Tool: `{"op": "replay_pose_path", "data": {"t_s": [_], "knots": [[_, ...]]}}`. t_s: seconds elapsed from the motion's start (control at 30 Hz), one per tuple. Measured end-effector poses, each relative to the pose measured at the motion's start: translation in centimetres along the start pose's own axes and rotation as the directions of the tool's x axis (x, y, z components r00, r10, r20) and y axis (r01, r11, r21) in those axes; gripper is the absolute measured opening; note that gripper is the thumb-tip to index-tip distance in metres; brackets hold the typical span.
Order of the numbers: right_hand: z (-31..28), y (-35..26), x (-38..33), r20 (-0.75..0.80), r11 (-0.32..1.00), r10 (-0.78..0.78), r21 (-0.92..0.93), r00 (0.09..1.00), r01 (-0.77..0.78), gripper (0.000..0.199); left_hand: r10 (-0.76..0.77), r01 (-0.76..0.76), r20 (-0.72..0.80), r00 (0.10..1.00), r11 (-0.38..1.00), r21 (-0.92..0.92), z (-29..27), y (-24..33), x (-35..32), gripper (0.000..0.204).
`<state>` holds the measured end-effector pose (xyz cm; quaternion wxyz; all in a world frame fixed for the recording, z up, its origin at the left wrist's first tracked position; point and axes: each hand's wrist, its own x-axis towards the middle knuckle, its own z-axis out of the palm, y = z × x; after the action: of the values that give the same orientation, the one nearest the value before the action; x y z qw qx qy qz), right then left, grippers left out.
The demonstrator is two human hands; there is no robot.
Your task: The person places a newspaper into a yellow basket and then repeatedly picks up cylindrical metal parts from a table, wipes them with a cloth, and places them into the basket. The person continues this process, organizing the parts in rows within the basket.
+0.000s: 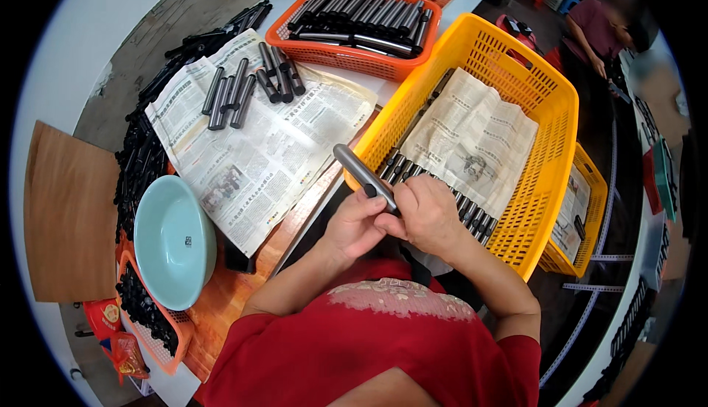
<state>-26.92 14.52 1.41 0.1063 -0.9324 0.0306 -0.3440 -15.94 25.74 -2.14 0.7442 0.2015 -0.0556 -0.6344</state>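
A smooth dark grey cylindrical tube point(356, 165) with a small dark hole in its side is held at a slant in front of my chest. My left hand point(352, 228) grips its near part between thumb and fingers. Closed around the near end, my right hand point(431, 214) hides part of it. Just beyond my hands stands a yellow slotted plastic crate point(549, 101). Inside it, a row of similar dark tubes point(470, 217) lies along the near side, and newspaper point(472, 141) covers the middle. Several loose tubes point(240, 90) rest on newspaper sheets point(251, 178) at the left.
An orange basket point(332, 54) full of tubes stands at the back. Left are a pale blue bowl point(173, 245), an orange basket point(181, 333) of small black parts and a heap of black pieces point(136, 163). Another yellow crate point(594, 174) sits lower right. A person point(594, 30) works at far right.
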Motion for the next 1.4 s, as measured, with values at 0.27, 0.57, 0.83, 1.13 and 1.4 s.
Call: {"op": "replay_pose_path", "data": {"t_s": [0.27,0.57,0.83,1.13,1.4], "knots": [[-3.8,1.6,-1.4,-0.013,0.996,-0.084,0.005,0.996,0.084,0.038,0.029,-0.032,-0.022,0.999,0.991,-0.126,-1.5,1.5,0.3,0.038],[-7.9,2.8,-3.1,0.074,0.977,-0.211,-0.016,0.975,0.213,0.034,-0.396,0.352,-0.013,0.918,0.799,0.488,-1.5,2.3,-0.5,0.042],[-6.2,2.5,-4.1,0.095,0.922,0.286,0.245,0.954,-0.301,0.02,-0.229,0.207,-0.027,0.973,0.816,0.539,-1.8,1.2,-0.8,0.046],[-3.5,3.6,-4.3,0.368,0.503,0.715,0.319,0.594,-0.803,0.041,0.17,-0.187,0.149,0.974,0.232,0.955,-1.5,1.4,-0.6,0.026],[-0.5,5.9,-3.0,0.498,-0.077,0.743,0.727,0.447,-0.682,0.043,0.42,-0.213,0.107,0.901,0.214,0.953,0.7,0.2,1.5,0.02]]}}
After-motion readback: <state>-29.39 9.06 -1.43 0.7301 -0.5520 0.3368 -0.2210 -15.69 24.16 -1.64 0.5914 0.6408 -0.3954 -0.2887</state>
